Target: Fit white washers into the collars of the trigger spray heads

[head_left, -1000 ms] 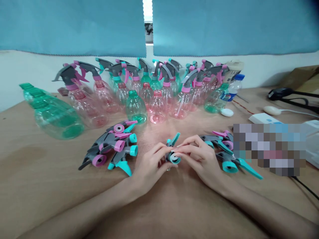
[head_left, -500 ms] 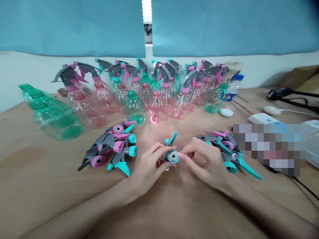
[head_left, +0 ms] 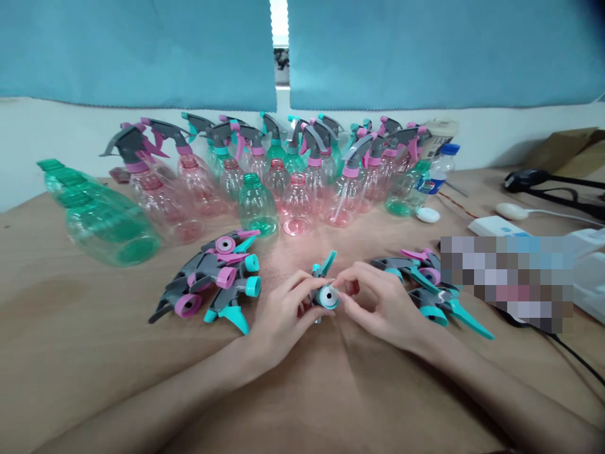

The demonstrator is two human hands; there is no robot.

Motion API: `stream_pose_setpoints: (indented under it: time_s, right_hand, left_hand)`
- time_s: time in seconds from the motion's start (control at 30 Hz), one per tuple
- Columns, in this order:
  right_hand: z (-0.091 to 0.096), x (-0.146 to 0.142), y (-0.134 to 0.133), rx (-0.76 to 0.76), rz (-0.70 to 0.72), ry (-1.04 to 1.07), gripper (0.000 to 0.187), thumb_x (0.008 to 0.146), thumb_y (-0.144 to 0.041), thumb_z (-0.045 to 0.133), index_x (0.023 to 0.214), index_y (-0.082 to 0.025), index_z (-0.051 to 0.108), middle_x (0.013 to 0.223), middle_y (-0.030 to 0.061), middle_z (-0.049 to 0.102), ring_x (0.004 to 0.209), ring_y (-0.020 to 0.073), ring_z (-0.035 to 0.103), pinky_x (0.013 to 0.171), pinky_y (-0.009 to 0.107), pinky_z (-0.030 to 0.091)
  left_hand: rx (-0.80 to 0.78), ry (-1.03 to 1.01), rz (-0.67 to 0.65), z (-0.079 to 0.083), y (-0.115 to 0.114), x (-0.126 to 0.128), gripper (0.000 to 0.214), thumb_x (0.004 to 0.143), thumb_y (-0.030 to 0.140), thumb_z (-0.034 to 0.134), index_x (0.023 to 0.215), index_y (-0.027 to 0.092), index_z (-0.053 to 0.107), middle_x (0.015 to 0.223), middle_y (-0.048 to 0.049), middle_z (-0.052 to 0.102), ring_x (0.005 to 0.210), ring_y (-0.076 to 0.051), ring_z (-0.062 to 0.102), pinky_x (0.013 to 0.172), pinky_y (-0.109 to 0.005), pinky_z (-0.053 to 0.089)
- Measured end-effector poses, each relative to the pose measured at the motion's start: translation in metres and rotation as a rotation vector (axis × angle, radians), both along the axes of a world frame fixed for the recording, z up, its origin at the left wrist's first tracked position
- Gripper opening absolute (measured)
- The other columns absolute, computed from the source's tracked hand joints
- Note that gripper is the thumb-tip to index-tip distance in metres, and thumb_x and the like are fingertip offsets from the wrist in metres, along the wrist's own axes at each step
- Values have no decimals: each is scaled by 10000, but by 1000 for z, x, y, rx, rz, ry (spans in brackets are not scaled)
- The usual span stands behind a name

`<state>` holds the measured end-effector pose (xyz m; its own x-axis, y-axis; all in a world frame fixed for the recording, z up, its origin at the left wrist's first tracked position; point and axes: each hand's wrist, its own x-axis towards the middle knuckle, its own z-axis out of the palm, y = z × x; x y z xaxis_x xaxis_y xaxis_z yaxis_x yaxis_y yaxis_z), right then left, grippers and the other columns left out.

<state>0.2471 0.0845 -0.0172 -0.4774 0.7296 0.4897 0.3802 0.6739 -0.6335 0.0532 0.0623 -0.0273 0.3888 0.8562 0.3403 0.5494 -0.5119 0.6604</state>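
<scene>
Both hands meet at the middle of the table over one grey and teal spray-trigger head (head_left: pixel 325 287). My left hand (head_left: pixel 286 315) grips its body from the left, fingers curled round it. My right hand (head_left: pixel 378 302) pinches at the teal screw collar, whose round opening faces me. The teal trigger lever points up and away. To the left lies a pile of trigger heads (head_left: pixel 212 277) with pink and teal collars. Another pile of trigger heads (head_left: pixel 432 287) lies just behind my right hand.
Several pink and green spray bottles (head_left: pixel 297 205) stand in a cluster at the back, many capped with triggers. A stack of green bottles (head_left: pixel 101 217) lies on its side at the left. At the right are a white box (head_left: pixel 496 226), cables and a blurred patch.
The trigger head has been turned so that its collar opening faces me. My right fingers have shifted from wrapping the collar to pinching its right edge. My left hand has stayed put.
</scene>
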Motion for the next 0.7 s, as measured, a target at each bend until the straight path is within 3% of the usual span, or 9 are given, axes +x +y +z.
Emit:
stream_pose_setpoints:
  time_s: [0.23, 0.7]
  right_hand:
    - [-3, 2, 2, 19, 40, -47, 141, 832, -143, 549, 927, -188, 642, 764, 14, 583, 669, 133, 563, 623, 264, 470]
    - [0, 2, 2, 12, 74, -91, 114, 773, -133, 551, 867, -197, 546, 745, -4, 542, 651, 127, 526, 588, 243, 451]
  left_hand:
    - [-12, -25, 4, 1, 0, 1, 303, 848, 100, 609, 1117, 240, 593, 950, 1, 565, 727, -110, 564, 657, -229, 483]
    - [-5, -9, -3, 0, -1, 0, 227, 868, 139, 579, 1076, 229, 595, 949, -3, 570, 691, -105, 557, 643, -237, 490]
